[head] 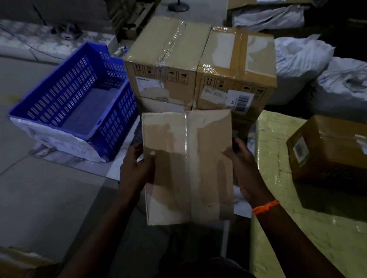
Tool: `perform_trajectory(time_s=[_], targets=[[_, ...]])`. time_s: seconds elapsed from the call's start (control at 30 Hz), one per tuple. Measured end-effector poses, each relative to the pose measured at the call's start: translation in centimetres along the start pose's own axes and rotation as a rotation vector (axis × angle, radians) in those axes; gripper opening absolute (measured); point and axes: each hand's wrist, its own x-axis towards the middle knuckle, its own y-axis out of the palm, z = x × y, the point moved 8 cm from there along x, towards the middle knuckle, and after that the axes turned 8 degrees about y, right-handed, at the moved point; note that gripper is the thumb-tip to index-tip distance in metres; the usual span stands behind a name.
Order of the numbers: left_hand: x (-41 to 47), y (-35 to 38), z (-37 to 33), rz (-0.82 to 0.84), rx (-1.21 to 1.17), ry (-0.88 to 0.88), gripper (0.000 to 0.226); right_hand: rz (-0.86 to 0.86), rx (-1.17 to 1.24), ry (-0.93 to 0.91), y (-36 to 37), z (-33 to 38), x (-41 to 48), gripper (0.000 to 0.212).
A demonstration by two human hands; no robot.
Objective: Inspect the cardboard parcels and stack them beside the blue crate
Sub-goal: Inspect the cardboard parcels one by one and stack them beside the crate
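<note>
Both forearms are showing at the bottom of the view, the right one wearing an orange wristband [265, 206]. Between them the person is holding a flat cardboard parcel [189, 167] up off the floor, its broad taped face turned towards the camera. The left hand [136, 165] is gripping the parcel's left edge, thumb lying on the face and fingers hidden behind. The right hand [245, 166] is gripping the right edge in the same way, thumb on the face.

Just beyond the parcel, two large taped boxes are sitting side by side, touching: the left box [162, 58] and the right box [236, 67], which is carrying barcode labels on its near side. Each is resting on a lower box that is only partly showing. Just beside the left box, on its left, the blue crate [74, 99] is sitting tilted on the floor, with white wrapping [53, 137] bunched under its near side.

To the right, a brown box [343, 151] is lying on a yellow plastic-wrapped surface [297, 228]. Behind it, white sacks [346, 82] are lying piled against the stacked boxes.
</note>
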Motion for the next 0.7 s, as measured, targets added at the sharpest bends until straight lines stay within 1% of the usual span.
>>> perform_trajectory(time_s=[0.07,0.13,0.2,0.27,0.3,0.33,0.37,0.4,0.43,0.5,0.53,0.6,0.7], targets=[[0.1,-0.3,-1.4,-0.043,-0.079,0.011,0.058,-0.017,0.040,-0.063,-0.3,1.9,-1.0,0.038],[0.0,-0.4,-2.1,-0.068,-0.175,-0.004,0.058,-0.050,0.068,-0.109,-0.9,2.9,-1.7,0.029],[-0.2,-0.4,-2.3,-0.093,-0.230,-0.039,0.061,-0.074,0.117,-0.116,-1.5,3.0,-2.1,0.021],[-0.7,0.3,-1.9,-0.094,-0.261,-0.073,0.065,-0.090,0.151,-0.082,-1.9,2.3,-2.8,0.022],[-1.1,0.7,-1.7,-0.077,-0.274,-0.075,0.062,-0.096,0.151,-0.073,-2.0,1.8,-3.3,0.023],[-1.7,1.2,-1.7,-0.061,-0.291,-0.079,0.054,-0.106,0.144,-0.069,-2.3,1.1,-3.8,0.025],[-2.3,1.6,-1.5,-0.049,-0.312,-0.086,0.047,-0.116,0.135,-0.068,-2.6,0.4,-4.3,0.029],[-2.9,1.8,-1.3,-0.040,-0.323,-0.092,0.043,-0.127,0.129,-0.068,-2.9,-0.4,-4.8,0.039],[-3.4,2.0,-1.0,-0.026,-0.316,-0.089,0.045,-0.140,0.127,-0.062,-3.3,-1.1,-5.2,0.053],[-4.0,2.1,-0.6,0.002,-0.299,-0.074,0.059,-0.157,0.168,-0.035,-4.2,-2.8,-5.7,0.083],[-4.4,2.1,-0.3,0.012,-0.303,-0.072,0.065,-0.162,0.182,-0.026,-4.6,-3.5,-6.0,0.089],[-4.9,2.1,0.4,0.030,-0.327,-0.084,0.070,-0.165,0.180,-0.022,-4.7,-4.3,-6.6,0.092],[-5.7,2.0,1.2,0.042,-0.340,-0.088,0.067,-0.180,0.167,-0.019,-5.1,-4.7,-7.3,0.092]])
